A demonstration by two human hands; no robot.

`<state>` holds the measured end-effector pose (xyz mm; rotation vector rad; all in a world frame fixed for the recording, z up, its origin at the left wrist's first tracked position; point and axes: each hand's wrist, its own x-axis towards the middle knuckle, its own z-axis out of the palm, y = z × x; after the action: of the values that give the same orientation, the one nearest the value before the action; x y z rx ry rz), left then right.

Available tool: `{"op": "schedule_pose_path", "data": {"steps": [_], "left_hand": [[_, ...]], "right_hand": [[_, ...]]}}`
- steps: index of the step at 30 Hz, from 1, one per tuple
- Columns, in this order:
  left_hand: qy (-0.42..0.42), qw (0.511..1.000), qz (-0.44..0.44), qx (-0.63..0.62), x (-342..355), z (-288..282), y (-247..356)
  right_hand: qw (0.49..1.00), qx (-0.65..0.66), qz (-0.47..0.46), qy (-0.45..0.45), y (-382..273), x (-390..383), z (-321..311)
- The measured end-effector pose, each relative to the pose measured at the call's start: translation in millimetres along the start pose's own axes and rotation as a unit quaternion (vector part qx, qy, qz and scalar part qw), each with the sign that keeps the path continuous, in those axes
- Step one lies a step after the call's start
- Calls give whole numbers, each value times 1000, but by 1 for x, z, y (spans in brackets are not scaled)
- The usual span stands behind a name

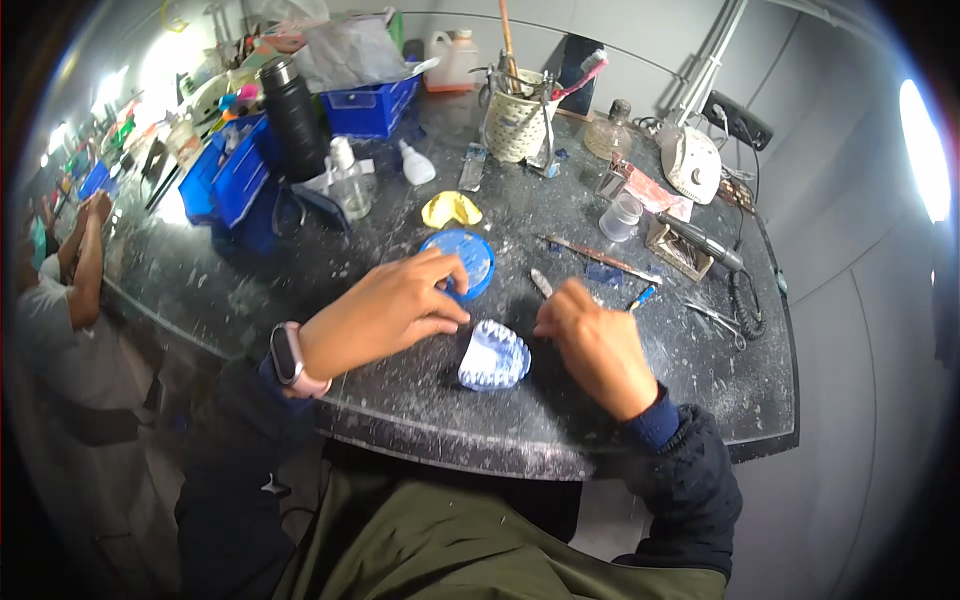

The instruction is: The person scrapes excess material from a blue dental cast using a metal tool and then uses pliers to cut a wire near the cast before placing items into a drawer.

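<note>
Two hands flank one blue-white dental cast lying on the dusty dark bench, near edge, centre. Cast sits between the hands, a bit nearer the person than both; its rounded arch end points near-left, flat end far-right, so long axis runs roughly near-left to far-right.

L hand: fingers curled loosely, tips resting on/at the blue round dish just far of the cast; can't tell if it actually grips the dish. Its thumb side comes just beside the cast's far-left edge. Watch on that wrist.

R hand: fingers bunched closed, pinched tips pointing left toward the cast's far-right corner, near but apart; whatever's pinched, if anything, is too small to tell. Both hands abt equally close.

Outward: yellow impression tray far of the dish. Thin tool and a blue pen-like bit far-right of R hand.

Containers: woven cup at far centre holds upright tools and a brush; blue bins far-left hold clutter and plastic bags; small clear cup looks empty. Black flask stands by the bins.

Another person's arm at far-left edge.
</note>
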<state>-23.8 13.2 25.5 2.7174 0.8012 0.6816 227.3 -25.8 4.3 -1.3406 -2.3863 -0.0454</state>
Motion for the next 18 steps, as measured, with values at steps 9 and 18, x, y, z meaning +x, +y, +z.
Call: {"op": "schedule_pose_path", "data": {"steps": [9,18], "left_hand": [[44,996,24,74,-9,7,0],[72,967,63,234,-20,17,7]], "right_hand": [[991,-29,95,85,21,-25,-21],[980,-53,178,76,32,-52,-35]]}}
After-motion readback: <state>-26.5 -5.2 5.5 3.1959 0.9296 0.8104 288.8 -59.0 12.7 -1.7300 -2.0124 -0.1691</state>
